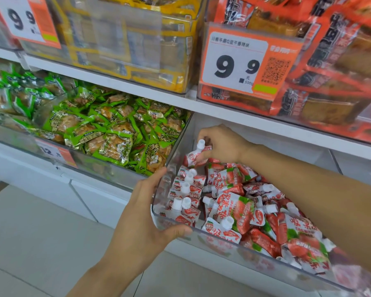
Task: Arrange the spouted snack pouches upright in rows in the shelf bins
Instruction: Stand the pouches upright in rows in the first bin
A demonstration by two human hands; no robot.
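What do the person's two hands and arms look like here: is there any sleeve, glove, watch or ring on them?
Both are bare. The left hand and the right hand wear no gloves, and no ring shows on the fingers in view. Both forearms are uncovered as far as the picture reaches, with no sleeve edge, watch or bracelet at either wrist.

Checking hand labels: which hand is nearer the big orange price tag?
Right. The right hand holds a pouch just below the price tag; the left hand grips the bin corner, lower down.

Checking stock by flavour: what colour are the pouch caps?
White, on the pouches; clearest in the head view.
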